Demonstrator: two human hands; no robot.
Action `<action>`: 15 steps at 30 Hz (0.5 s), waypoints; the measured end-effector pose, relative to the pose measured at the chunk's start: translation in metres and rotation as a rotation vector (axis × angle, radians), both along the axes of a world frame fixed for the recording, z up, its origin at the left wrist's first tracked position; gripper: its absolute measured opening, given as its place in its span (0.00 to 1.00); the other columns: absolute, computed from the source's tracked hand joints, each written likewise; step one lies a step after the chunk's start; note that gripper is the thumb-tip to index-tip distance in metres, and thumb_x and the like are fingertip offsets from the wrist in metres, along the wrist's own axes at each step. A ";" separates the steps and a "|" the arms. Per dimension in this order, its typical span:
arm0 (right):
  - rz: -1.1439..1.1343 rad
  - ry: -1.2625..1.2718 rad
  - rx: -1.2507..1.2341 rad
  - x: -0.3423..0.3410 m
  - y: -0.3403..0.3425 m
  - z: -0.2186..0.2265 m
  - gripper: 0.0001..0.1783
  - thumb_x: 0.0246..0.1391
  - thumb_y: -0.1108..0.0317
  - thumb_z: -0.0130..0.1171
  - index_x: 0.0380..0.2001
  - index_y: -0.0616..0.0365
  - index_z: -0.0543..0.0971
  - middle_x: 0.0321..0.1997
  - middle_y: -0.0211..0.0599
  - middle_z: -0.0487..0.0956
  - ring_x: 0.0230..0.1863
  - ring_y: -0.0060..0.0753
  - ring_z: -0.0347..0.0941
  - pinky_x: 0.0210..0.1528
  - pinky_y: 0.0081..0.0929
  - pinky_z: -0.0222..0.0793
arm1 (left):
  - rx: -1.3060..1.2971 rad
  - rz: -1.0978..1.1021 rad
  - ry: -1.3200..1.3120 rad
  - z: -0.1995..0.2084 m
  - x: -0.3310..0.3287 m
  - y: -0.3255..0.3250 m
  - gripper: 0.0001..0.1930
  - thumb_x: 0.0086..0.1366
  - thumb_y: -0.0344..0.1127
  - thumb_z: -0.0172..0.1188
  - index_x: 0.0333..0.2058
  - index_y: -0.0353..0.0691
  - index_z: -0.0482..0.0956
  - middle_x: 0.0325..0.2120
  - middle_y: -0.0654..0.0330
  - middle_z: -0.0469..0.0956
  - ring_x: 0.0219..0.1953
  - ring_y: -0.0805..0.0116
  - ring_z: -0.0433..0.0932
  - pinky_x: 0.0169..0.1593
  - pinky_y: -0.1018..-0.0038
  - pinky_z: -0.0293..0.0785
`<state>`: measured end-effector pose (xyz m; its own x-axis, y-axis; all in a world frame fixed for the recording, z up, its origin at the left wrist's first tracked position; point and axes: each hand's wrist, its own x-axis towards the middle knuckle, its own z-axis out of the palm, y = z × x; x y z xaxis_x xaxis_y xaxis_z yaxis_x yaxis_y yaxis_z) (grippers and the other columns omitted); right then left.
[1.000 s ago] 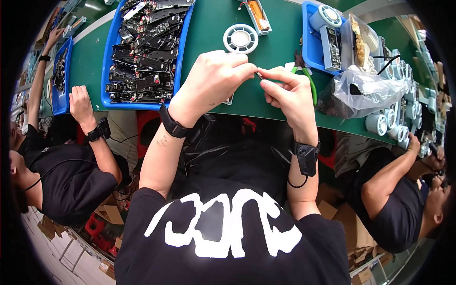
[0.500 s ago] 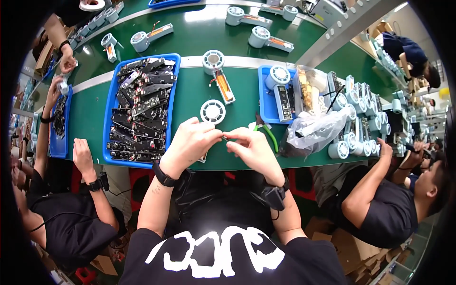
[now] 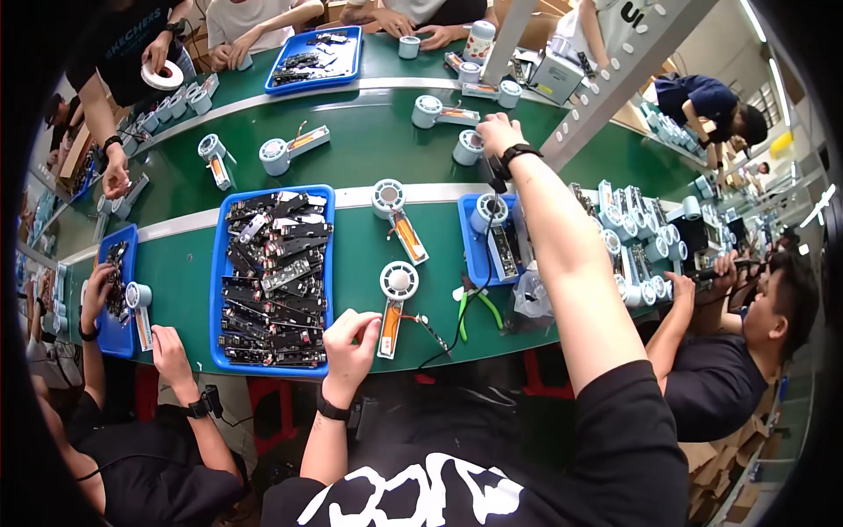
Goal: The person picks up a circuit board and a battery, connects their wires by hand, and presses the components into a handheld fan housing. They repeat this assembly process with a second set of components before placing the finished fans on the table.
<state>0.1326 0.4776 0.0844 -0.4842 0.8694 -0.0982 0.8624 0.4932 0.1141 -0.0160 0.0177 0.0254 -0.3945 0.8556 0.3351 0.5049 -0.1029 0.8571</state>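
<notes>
My left hand point(image 3: 351, 350) is at the table's near edge, fingers curled, thumb and forefinger close together; anything between them is too small to make out. Just right of it lies a pale blue handheld fan point(image 3: 399, 283), its handle open on an orange-wrapped cell. Thin wires run from it to a narrow circuit board point(image 3: 435, 335). Far across the table, my right hand point(image 3: 502, 136) is over another handheld fan point(image 3: 467, 147); the hand covers its handle, and the fingertips are hidden. A similar open fan point(image 3: 389, 200) lies between.
A blue tray point(image 3: 216, 303) full of black circuit boards stands on the left. Green-handled cutters point(image 3: 464, 318), a smaller blue tray point(image 3: 474, 263) and a plastic bag point(image 3: 529, 297) lie on the right. Co-workers sit on both sides; a metal post point(image 3: 606, 92) rises at far right.
My hands have parted: the right has reached far forward to a fan, the left has drawn back slightly. The near fan's handle and wired board now show. The whole view has shifted.
</notes>
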 end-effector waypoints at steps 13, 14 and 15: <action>-0.291 0.207 -0.139 -0.057 0.124 0.022 0.15 0.56 0.68 0.57 0.46 0.50 0.85 0.59 0.42 0.80 0.63 0.47 0.73 0.70 0.40 0.59 | -0.068 0.155 -0.169 -0.020 0.002 0.005 0.01 0.61 0.22 0.63 0.32 0.32 0.83 0.18 0.60 0.70 0.18 0.73 0.65 0.23 0.75 0.59; -0.283 0.215 -0.133 -0.050 0.147 0.000 0.15 0.56 0.68 0.57 0.46 0.50 0.85 0.59 0.42 0.80 0.63 0.47 0.73 0.70 0.40 0.59 | -0.059 0.161 -0.163 -0.018 0.003 0.005 0.01 0.61 0.22 0.63 0.32 0.32 0.83 0.18 0.60 0.70 0.18 0.73 0.65 0.23 0.75 0.59; -0.247 0.204 0.080 -0.025 0.175 -0.017 0.16 0.57 0.68 0.56 0.47 0.50 0.85 0.57 0.42 0.81 0.63 0.46 0.73 0.67 0.40 0.63 | -0.035 0.122 -0.155 -0.015 0.006 0.012 0.01 0.61 0.22 0.64 0.32 0.32 0.83 0.18 0.60 0.70 0.17 0.72 0.65 0.22 0.75 0.59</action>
<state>0.1080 0.6526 0.0670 -0.2601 0.9641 0.0526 0.9640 0.2624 -0.0428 -0.0102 0.0295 0.0102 -0.5403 0.8086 0.2328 0.3732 -0.0176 0.9276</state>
